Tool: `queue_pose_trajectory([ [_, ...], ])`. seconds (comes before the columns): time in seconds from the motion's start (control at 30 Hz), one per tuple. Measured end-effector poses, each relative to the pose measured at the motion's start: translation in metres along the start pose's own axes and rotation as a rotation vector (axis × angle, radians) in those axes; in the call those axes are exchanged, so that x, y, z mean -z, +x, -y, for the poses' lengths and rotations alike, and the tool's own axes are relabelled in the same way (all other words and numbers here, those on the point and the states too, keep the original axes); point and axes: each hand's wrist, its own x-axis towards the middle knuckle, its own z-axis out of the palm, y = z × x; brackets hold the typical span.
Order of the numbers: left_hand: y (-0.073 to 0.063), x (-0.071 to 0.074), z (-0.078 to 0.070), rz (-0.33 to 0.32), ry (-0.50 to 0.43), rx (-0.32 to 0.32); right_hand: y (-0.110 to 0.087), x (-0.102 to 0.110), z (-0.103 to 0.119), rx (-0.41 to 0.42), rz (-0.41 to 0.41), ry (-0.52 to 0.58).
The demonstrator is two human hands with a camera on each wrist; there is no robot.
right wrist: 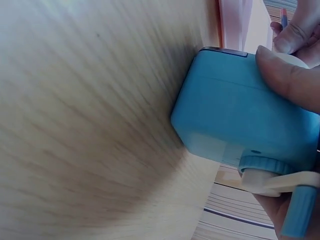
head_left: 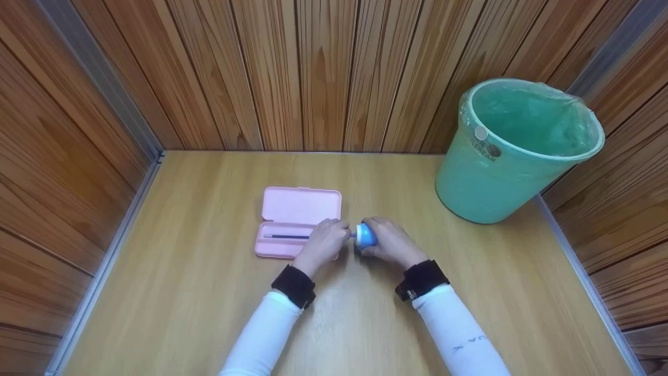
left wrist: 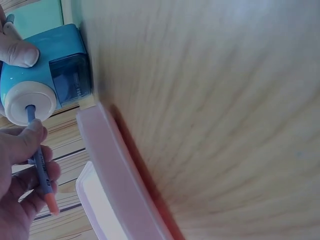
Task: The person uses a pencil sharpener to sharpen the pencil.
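Note:
My left hand point(head_left: 324, 241) pinches a dark pencil point(left wrist: 41, 167) with an orange end between thumb and fingers. The pencil's other end sits in the round white opening of a blue pencil sharpener point(left wrist: 37, 60). Gripping the sharpener's body from the other side is my right hand point(head_left: 390, 243), its thumb across the top. On the back of the sharpener, the crank handle point(right wrist: 299, 210) shows in the right wrist view. An open pink pencil case point(head_left: 301, 203) lies beside the left hand, partly covered by it. Inside the case rests another dark pencil point(head_left: 287, 236).
A green trash bin point(head_left: 485, 183) with a clear liner stands at the back right. Wood-panel walls point(head_left: 323, 73) enclose the wooden table point(head_left: 182, 292) at the back and both sides.

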Motion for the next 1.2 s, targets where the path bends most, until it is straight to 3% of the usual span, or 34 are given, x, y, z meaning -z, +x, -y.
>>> queue_pose_trajectory([
  [0.47, -0.0025, -0.0003, -0.0001, 0.011, -0.069, 0.008, 0.0012, -0.0026, 0.0043, -0.042, 0.016, -0.008],
  [0.7, 0.0019, 0.0037, -0.0022, 0.053, -0.083, 0.032, 0.0001, 0.0003, 0.0023, -0.036, 0.005, -0.009],
  [0.97, 0.0025, 0.0061, -0.0043, 0.052, -0.018, 0.031, -0.0003, 0.0001, 0.0032, -0.006, -0.015, -0.012],
  [1.2, -0.0032, 0.0048, -0.0082, 0.052, -0.026, 0.09, -0.0014, -0.0001, 0.0069, -0.022, 0.012, -0.031],
])
